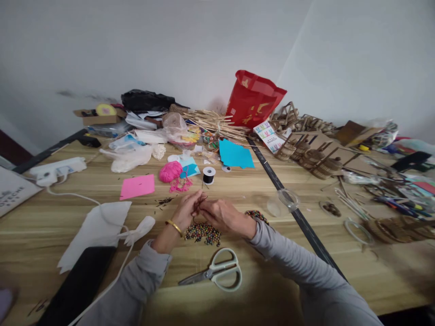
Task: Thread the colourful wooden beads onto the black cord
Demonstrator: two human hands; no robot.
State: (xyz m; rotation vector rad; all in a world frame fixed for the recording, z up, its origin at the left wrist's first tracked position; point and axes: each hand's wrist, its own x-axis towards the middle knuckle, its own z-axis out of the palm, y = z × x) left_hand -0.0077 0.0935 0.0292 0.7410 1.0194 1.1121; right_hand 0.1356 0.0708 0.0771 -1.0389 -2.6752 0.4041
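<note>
The left hand (186,210) and right hand (222,214) pinch a thin dark cord (203,198) between them. Small, round, multicoloured beads (204,233) lie nearer, just beyond white-handled metal scissors (208,273).

Multicoloured beads (204,233), black thread (208,178), bright pink yarn (170,171), white-handled scissors (211,273)

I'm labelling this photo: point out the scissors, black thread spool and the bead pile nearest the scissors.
Scissors (211,272), head view: around the pivot.
Thread spool (208,178), head view: the black winding.
Bead pile (203,233), head view: its middle.
</note>
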